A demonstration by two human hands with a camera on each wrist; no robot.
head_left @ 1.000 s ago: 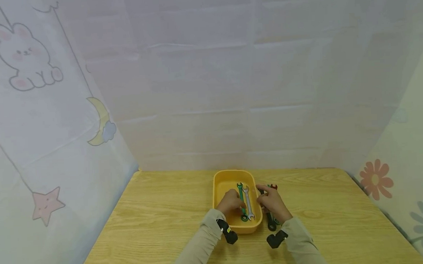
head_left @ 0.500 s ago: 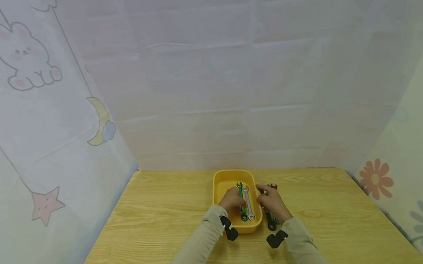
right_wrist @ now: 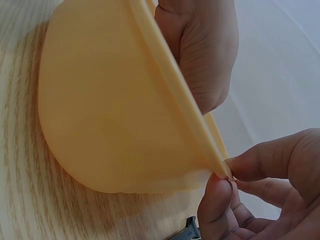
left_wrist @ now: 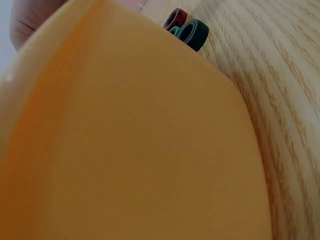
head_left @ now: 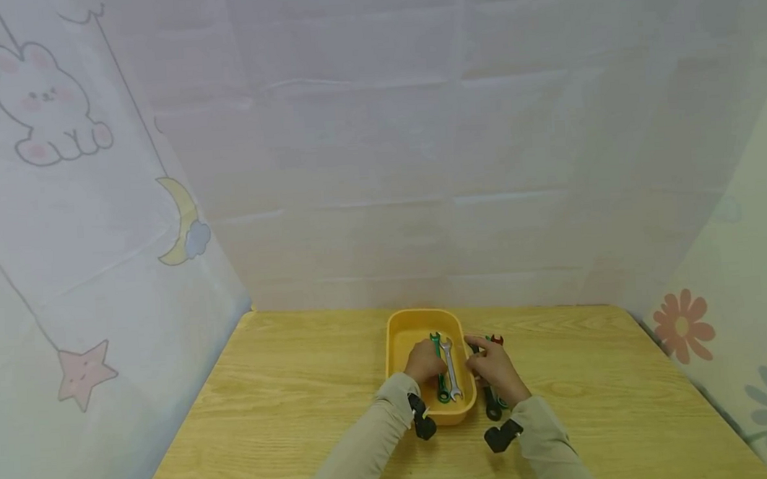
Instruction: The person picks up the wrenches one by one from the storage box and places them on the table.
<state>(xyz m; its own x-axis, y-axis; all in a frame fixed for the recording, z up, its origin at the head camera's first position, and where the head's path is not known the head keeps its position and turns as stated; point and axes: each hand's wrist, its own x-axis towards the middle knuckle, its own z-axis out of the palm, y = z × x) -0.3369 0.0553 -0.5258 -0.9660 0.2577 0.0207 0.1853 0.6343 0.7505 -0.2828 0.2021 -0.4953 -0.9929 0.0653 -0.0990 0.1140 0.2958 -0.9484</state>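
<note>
- The yellow tray (head_left: 454, 418) sits on the wood-grain table (head_left: 268, 405), in front of both forearms.
- Inside it, a green wrench (head_left: 438, 349) and a silver wrench (head_left: 451, 370) lie side by side, lengthwise, the silver one nearer the tray's right wall.
- The left hand (head_left: 427, 360) reaches down into the tray over the middle of the green wrench; its fingertips are hidden, so one cannot tell whether they grip the shaft.
- The right hand (head_left: 494, 367) pinches the tray's right rim between its digits, as the right wrist view shows closely.
- Just outside that wall, partly under the right hand, lie more wrenches: a dark wrench (head_left: 493, 407), a red-ended one (head_left: 496, 340) and some green parts.
- Black wrist cameras (head_left: 421, 418) sit at both beige cuffs.
- Behind hangs a creased pale sheet (head_left: 353, 161); a rabbit (head_left: 51, 105) decorates the left side.
</note>
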